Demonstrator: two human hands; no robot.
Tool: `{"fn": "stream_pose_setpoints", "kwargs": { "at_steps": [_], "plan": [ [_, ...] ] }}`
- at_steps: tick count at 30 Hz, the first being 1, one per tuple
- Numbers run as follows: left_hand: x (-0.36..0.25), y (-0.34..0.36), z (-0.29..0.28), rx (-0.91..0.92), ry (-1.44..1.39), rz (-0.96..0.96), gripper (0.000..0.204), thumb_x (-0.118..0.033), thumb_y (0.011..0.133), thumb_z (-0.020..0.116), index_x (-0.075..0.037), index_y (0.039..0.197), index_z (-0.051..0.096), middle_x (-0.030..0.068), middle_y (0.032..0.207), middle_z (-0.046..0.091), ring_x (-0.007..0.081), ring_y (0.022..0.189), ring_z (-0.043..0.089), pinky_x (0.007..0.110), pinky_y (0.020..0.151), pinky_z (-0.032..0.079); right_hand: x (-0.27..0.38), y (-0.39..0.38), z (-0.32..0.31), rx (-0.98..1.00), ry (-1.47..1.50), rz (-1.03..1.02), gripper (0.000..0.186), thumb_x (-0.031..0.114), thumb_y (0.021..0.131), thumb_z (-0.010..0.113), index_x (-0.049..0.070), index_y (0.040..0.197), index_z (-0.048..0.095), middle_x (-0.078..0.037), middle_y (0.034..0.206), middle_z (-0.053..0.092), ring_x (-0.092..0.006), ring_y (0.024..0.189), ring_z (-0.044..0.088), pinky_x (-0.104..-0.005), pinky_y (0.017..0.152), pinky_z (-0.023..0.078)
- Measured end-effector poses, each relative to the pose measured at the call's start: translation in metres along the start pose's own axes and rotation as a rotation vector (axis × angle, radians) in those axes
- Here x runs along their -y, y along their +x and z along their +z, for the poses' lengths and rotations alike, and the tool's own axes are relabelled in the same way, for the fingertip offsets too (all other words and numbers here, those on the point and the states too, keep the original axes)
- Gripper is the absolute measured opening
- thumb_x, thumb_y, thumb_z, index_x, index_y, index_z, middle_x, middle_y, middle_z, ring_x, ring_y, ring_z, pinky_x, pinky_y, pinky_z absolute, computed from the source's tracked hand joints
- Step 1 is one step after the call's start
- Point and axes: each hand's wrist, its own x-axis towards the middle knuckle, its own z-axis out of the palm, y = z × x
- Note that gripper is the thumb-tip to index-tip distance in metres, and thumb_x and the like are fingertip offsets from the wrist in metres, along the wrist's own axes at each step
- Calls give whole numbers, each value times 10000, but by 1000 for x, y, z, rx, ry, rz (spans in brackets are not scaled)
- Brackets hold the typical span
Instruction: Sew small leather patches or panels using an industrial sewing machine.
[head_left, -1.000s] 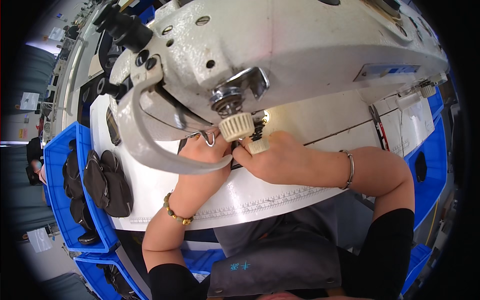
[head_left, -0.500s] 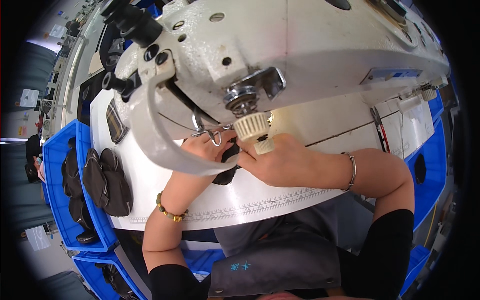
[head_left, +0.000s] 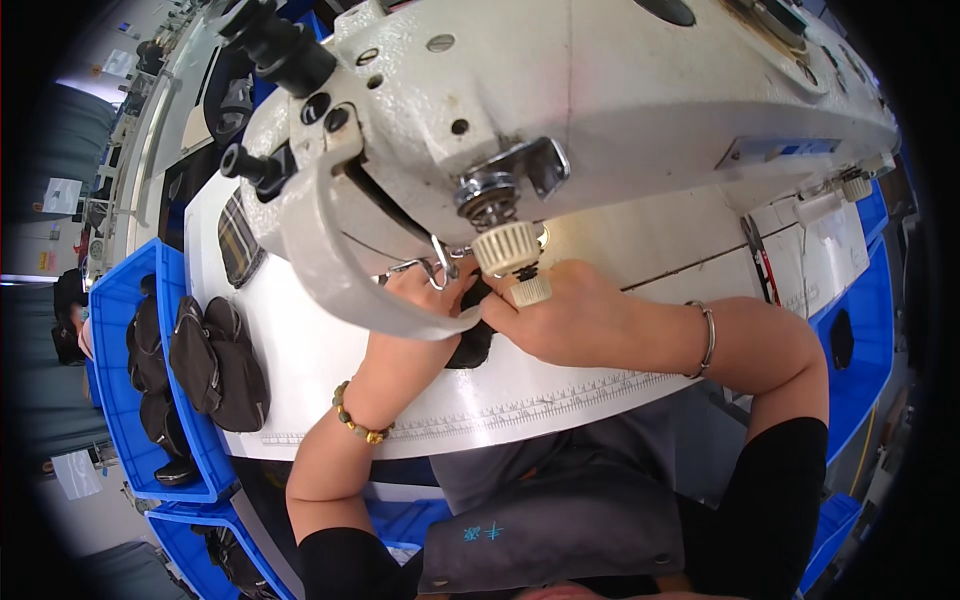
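Under the head of a white sewing machine point(head_left: 620, 90), both hands are at a small black fabric piece point(head_left: 472, 349) on the white table top. My left hand point(head_left: 422, 291) lies on its left side, fingers bent, partly covered by the curved whitish guard point(head_left: 315, 270) and the metal thread hooks. My right hand point(head_left: 560, 318) is closed at the right edge of the piece, thumb toward the left hand; its fingertips are behind the cream tension knob point(head_left: 503, 248). Needle and presser foot are hidden.
Black pouches point(head_left: 222, 365) lie at the table's left edge, beside a blue bin point(head_left: 205, 460) holding more. A plaid fabric piece point(head_left: 240, 245) is at the far left. Red-and-black snips point(head_left: 762, 262) rest on the right. A printed ruler point(head_left: 545, 403) follows the front edge.
My left hand and forearm have shifted to the right, closer to my right hand. The black fabric piece has moved slightly right. My right hand is almost where it was.
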Motion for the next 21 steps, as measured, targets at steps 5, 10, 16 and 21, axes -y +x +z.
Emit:
{"fn": "stream_pose_setpoints", "kwargs": {
  "at_steps": [5, 10, 16, 21],
  "plan": [
    [18, 2, -4, -15, -293, -112, 31, 10, 843, 666, 20, 832, 639, 141, 730, 587, 295, 655, 536, 369, 592, 445, 6, 2, -13, -43, -65, -56, 130, 120, 695, 644, 64, 796, 583, -33, 549, 514, -154, 465, 547, -300, 397, 387],
    [18, 5, -2, -3, -491, -218, 151, -27, 857, 695, 32, 756, 598, 123, 659, 556, 254, 576, 443, 342, 566, 394, 12, 4, 7, -206, -270, -86, 88, 130, 669, 632, 79, 719, 580, -13, 554, 494, -132, 471, 525, -294, 405, 377],
    [10, 2, -12, -97, 83, -23, 200, -132, 816, 761, 32, 805, 647, 160, 727, 621, 291, 608, 546, 363, 564, 420, 9, 1, 10, -146, -177, -111, 104, 140, 664, 618, 53, 655, 562, -16, 536, 484, -141, 448, 515, -303, 404, 379],
    [27, 1, -12, -23, -100, -89, 265, -194, 802, 790, 39, 829, 667, 164, 701, 614, 309, 592, 559, 376, 548, 422, 15, -2, 11, -89, -96, -101, 115, 138, 671, 611, 34, 654, 563, -37, 538, 496, -151, 435, 514, -307, 383, 372]
  ]
}}
